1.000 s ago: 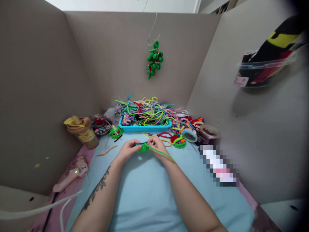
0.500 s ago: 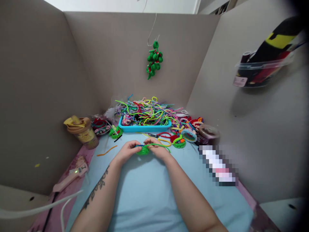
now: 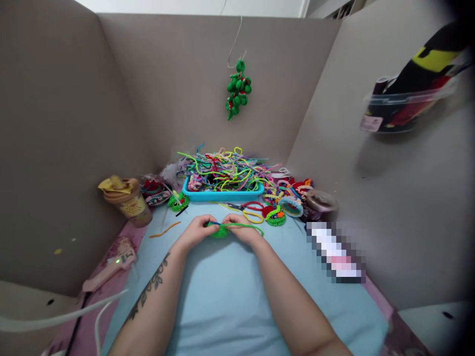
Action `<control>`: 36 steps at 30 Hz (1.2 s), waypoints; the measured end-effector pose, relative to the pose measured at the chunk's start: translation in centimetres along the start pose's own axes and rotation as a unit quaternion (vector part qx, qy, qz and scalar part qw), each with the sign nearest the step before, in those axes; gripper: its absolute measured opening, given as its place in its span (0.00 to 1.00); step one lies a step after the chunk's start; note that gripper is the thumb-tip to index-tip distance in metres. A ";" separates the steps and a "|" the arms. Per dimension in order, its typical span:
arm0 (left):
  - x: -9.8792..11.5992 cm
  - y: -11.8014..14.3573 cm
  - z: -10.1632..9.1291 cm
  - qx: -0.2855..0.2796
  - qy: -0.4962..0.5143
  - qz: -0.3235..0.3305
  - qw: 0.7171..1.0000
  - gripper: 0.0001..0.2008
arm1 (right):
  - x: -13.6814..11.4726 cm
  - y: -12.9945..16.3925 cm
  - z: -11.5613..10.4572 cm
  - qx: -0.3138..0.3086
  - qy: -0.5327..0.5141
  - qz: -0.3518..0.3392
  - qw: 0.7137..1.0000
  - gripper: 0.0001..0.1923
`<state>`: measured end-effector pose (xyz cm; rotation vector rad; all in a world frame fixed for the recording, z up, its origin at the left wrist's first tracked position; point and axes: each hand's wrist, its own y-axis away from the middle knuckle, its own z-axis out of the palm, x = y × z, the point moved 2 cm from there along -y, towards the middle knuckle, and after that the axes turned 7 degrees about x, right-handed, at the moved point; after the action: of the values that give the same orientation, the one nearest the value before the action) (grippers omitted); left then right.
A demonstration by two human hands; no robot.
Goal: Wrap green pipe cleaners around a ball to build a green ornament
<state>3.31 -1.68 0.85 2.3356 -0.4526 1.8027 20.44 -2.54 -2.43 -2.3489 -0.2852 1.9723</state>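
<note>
Above the middle of the blue cloth, my left hand [image 3: 199, 232] is closed on a green pipe cleaner piece [image 3: 219, 231], pinching its left side. A bit of blue shows along the top of this piece. My right hand [image 3: 240, 230] pinches the other side of it, where a green pipe cleaner strand [image 3: 256, 228] sticks out to the right. The fingers partly hide the piece. Just beyond my hands lie scissors [image 3: 254, 216] with red and yellow handles. A round green piece with a red part [image 3: 274, 216] rests to their right.
A blue tray [image 3: 222, 196] heaped with pipe cleaners stands at the back. On the left are a cup [image 3: 129, 205], an orange strand [image 3: 165, 230] and a pink glue gun [image 3: 109, 272]. A pixelated phone-like object [image 3: 334, 253] lies right. Grey panels [image 3: 178, 74] enclose three sides.
The right hand's fingers have shifted slightly on the green piece, and the loose green strand now lies a little flatter. Both hands keep their hold.
</note>
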 end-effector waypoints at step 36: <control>0.2 0.0 0.0 0.166 -0.225 0.267 0.922 0.03 | -3.2 1.7 1.3 0.153 0.047 -0.189 0.969 0.02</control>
<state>3.33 -1.74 1.03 3.1208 -1.0016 1.6075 18.77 -4.85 0.13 -2.0102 -0.3633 1.5952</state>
